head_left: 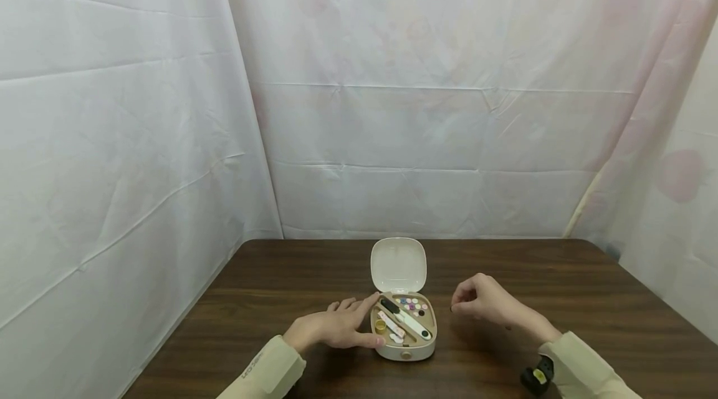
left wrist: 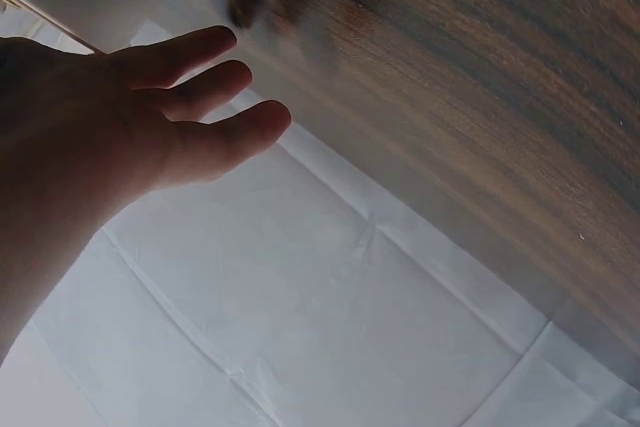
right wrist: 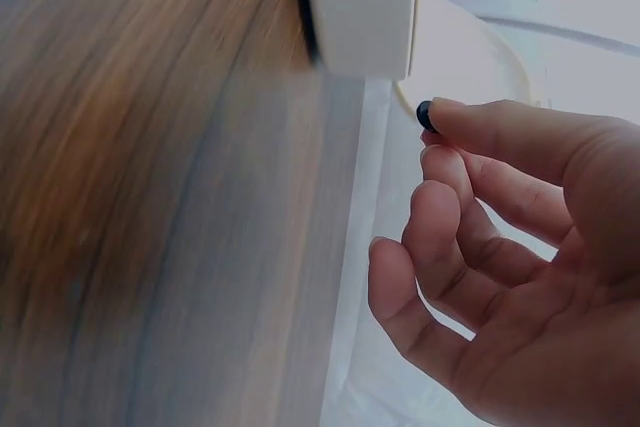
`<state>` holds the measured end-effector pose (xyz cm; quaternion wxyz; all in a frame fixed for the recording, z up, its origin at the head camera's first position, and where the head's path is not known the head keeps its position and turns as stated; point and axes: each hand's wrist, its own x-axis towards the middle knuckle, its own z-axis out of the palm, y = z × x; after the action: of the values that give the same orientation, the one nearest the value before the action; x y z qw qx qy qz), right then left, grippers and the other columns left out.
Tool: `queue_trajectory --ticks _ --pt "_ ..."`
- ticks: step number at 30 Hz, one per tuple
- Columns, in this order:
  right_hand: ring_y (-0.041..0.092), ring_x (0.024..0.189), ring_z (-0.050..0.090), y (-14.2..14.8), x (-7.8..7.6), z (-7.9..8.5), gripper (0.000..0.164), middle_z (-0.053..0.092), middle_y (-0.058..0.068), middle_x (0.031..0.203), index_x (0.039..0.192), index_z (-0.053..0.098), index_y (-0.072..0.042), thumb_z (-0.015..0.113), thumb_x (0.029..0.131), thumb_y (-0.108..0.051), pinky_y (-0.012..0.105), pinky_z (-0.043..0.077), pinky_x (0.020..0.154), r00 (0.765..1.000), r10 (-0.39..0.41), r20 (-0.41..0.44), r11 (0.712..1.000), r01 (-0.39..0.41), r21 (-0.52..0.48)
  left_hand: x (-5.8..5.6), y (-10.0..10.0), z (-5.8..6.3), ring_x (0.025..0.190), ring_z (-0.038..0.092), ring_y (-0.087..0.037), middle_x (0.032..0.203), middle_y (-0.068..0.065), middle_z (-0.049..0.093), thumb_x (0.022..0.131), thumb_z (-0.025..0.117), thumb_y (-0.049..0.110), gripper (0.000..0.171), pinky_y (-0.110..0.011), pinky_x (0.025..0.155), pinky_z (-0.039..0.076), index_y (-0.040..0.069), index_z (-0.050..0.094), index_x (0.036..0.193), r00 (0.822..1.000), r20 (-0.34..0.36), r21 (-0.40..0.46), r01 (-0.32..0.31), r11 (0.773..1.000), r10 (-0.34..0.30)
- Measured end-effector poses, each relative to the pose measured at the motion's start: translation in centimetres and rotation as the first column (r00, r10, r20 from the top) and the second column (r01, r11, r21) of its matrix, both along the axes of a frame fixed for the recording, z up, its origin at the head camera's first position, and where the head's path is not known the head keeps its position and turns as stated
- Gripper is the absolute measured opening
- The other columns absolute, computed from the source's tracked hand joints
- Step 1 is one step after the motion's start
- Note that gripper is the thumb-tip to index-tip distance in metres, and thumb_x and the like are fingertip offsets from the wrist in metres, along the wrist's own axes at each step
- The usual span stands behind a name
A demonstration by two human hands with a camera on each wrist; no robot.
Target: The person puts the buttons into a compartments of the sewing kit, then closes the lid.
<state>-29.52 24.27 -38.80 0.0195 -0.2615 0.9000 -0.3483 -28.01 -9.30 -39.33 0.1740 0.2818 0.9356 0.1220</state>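
Note:
A small white box point(head_left: 406, 355) with its lid point(head_left: 398, 265) raised stands on the table. In its beige tray lie several small coloured round pieces point(head_left: 412, 307), a white tool with a black end point(head_left: 415, 325), a gold-coloured ring-like piece point(head_left: 380, 326) and a pale patterned strip point(head_left: 391, 324). My left hand point(head_left: 339, 325) spreads along the box's left side, thumb at the front left edge and index finger at the back left rim. To the right of the box, my right hand point(head_left: 488, 300) pinches a small black round piece point(right wrist: 425, 116) between thumb and index finger; its other fingers curl loosely.
The dark wooden table point(head_left: 314, 262) reaches back to a white hanging sheet point(head_left: 404, 137). Another sheet point(head_left: 140, 168) runs along the left side. A black strap device point(head_left: 538, 376) sits at the right wrist.

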Motion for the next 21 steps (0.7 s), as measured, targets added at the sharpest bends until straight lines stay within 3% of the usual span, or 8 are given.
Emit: queue_trajectory --ticks 8,21 --pt "0.002 0.053 0.051 -1.6 -0.3 0.2 0.008 0.068 0.007 0.071 0.079 0.072 -0.01 0.071 0.086 -0.014 0.023 0.048 0.046 0.999 0.051 0.003 0.999 -0.051 -0.012 0.1 0.1 -0.1 0.147 0.022 -0.036 0.158 -0.01 0.028 0.088 0.049 0.069 0.093 -0.061 0.115 0.019 0.026 0.004 0.156 1.0 -0.007 0.002 -0.008 1.0 0.008" --pt "-0.002 0.06 0.049 -4.1 -0.6 -0.1 0.009 0.064 -0.01 0.067 0.075 0.072 -0.016 0.071 0.083 -0.012 0.019 0.044 0.054 0.989 0.093 -0.119 0.995 -0.088 0.044 0.2 0.1 0.0 0.147 0.022 -0.036 0.159 -0.011 0.028 0.089 0.049 0.067 0.092 -0.062 0.115 0.019 0.024 0.003 0.156 1.0 -0.006 -0.001 -0.001 1.0 0.001"
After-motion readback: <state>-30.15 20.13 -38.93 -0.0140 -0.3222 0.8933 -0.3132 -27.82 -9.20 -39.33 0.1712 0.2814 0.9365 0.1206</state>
